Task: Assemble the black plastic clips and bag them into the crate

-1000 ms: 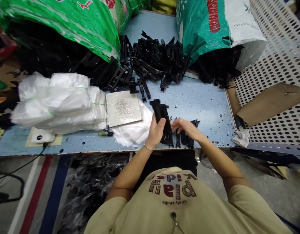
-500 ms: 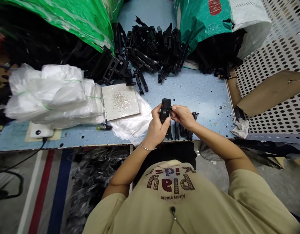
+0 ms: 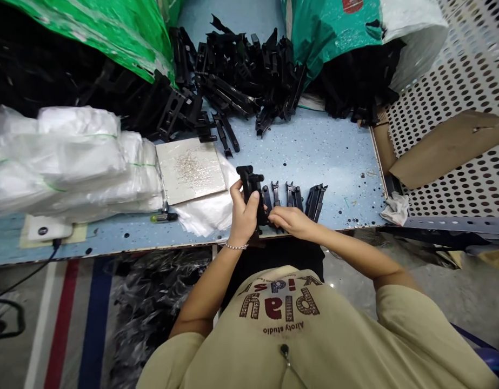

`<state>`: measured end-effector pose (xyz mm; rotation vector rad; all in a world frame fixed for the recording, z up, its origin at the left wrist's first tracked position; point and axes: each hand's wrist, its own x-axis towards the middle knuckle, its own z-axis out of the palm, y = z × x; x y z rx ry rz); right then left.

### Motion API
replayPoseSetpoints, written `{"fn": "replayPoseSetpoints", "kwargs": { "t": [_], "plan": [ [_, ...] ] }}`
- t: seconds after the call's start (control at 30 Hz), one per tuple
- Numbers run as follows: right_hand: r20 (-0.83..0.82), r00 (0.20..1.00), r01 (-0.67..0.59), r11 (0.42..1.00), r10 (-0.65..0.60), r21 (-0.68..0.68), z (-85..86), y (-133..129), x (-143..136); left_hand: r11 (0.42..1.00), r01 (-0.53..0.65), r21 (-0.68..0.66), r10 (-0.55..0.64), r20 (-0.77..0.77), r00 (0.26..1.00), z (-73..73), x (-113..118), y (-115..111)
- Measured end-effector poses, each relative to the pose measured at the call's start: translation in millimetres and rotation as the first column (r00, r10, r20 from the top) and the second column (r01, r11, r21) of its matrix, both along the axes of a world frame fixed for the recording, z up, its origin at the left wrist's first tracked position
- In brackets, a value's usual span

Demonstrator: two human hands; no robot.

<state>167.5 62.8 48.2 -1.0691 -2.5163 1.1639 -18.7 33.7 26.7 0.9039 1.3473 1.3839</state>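
Observation:
A black plastic part (image 3: 253, 192) is upright in my left hand (image 3: 244, 219), whose thumb and fingers close round it near the table's front edge. My right hand (image 3: 292, 221) is pinched at the lower right side of that part; whatever its fingertips hold is too small to make out. Beside the hands, several slim black pieces (image 3: 293, 195) lie in small groups on the blue table (image 3: 334, 156). To the left, a grey square board (image 3: 190, 170) with tiny shiny bits scattered on it rests on white plastic sheets (image 3: 206, 216).
A heap of black parts (image 3: 241, 75) lies at the back between a green bag (image 3: 111, 32) and a teal bag (image 3: 330, 32). Bundled clear bags (image 3: 79, 162), a white box with a cable (image 3: 48, 229) and a crumpled cloth (image 3: 395, 209) are on the table.
The black part has turned in my left hand and shows a longer side. My right hand has moved from its upper side to its lower end. The view has shifted slightly.

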Motion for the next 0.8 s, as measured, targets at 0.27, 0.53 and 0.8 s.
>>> {"fn": "replayPoseSetpoints", "kwargs": {
  "t": [0.27, 0.53, 0.8],
  "plan": [
    [0.361, 0.888, 0.179, 0.937, -0.284, 0.299, -25.6, 23.4, 75.0, 0.999, 0.041, -0.023, -0.046, -0.31, 0.95, -64.5, 35.2, 4.0],
    [0.249, 0.939, 0.123, 0.907, -0.238, 0.403, 8.2, 105.7, 47.8, 0.991, 0.109, 0.074, -0.076, -0.355, 0.932, -72.1, 90.7, 7.1],
    [0.335, 0.783, 0.468, 0.851, -0.524, 0.238, -6.2, 224.1, -103.4, 0.992, 0.111, 0.066, -0.072, -0.434, 0.898, -66.2, 65.5, 6.2]
  ]
}}
